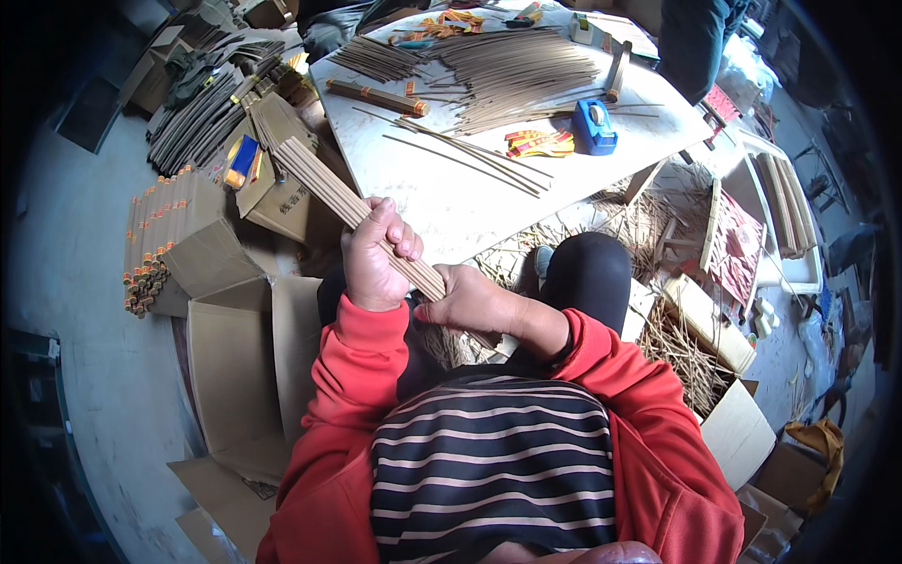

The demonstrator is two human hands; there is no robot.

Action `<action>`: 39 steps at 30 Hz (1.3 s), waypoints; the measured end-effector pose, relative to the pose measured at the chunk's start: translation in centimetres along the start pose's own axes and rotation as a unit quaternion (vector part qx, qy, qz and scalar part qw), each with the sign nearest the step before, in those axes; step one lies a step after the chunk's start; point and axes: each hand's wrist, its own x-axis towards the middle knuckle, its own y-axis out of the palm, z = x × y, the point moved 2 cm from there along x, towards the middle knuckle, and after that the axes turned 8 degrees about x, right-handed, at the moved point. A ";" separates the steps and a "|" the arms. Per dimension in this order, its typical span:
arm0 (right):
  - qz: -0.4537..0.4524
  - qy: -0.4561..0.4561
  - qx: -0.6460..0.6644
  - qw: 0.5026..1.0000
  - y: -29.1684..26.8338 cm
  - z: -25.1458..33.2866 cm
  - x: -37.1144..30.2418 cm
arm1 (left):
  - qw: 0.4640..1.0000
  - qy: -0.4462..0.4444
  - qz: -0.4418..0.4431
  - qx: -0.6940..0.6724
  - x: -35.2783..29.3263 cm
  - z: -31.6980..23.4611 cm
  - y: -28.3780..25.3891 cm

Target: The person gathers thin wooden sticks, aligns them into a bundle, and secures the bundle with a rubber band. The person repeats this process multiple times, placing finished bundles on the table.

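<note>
A bundle of brown incense sticks (315,177) slants across in front of me, its far end up to the left. My left hand (378,254) is closed around its middle. Lower down, my right hand (474,299) grips the near end, so that end is partly hidden. On the white table (376,169) ahead lie many loose incense sticks (507,70) and a few scattered ones. A wrapped bundle (378,97) rests at the table's left side. Red and yellow paper bands (540,143) lie beside a blue tape dispenser (595,127).
An open cardboard box (230,367) stands at my left, with stacked banded bundles (155,235) beyond it. To the right are a box of broken sticks (691,348) and a white tub (803,268) holding bundles. Another person's leg (695,47) shows behind the table.
</note>
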 end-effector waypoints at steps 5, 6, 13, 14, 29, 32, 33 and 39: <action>0.058 0.036 0.081 0.994 -0.1 0.4 0.2 | 0.997 -0.021 0.061 -0.032 0.7 0.1 -0.2; 0.031 0.021 0.052 0.998 0.0 0.4 0.4 | 0.999 -0.024 0.026 -0.031 0.9 0.3 -0.4; -0.033 0.058 0.049 0.997 -0.8 -0.3 0.7 | 0.998 -0.018 -0.047 0.038 2.6 0.5 -0.4; -0.023 0.054 0.066 0.996 -0.7 -0.5 0.7 | 0.998 -0.017 -0.050 0.029 3.0 0.2 -0.9; 0.090 0.087 0.164 0.978 -0.1 -0.6 -1.2 | 0.994 -0.029 0.053 -0.096 3.2 -2.4 -1.6; 0.113 0.089 0.192 0.971 0.1 -1.0 -1.5 | 0.993 -0.034 0.063 -0.097 3.4 -2.7 -1.8; 0.113 0.094 0.198 0.969 0.1 -1.0 -1.7 | 0.993 -0.034 0.056 -0.094 3.4 -2.8 -1.8; 0.049 0.078 0.102 0.991 0.6 -1.7 -1.2 | 0.996 -0.003 -0.095 -0.001 2.9 -3.0 -1.9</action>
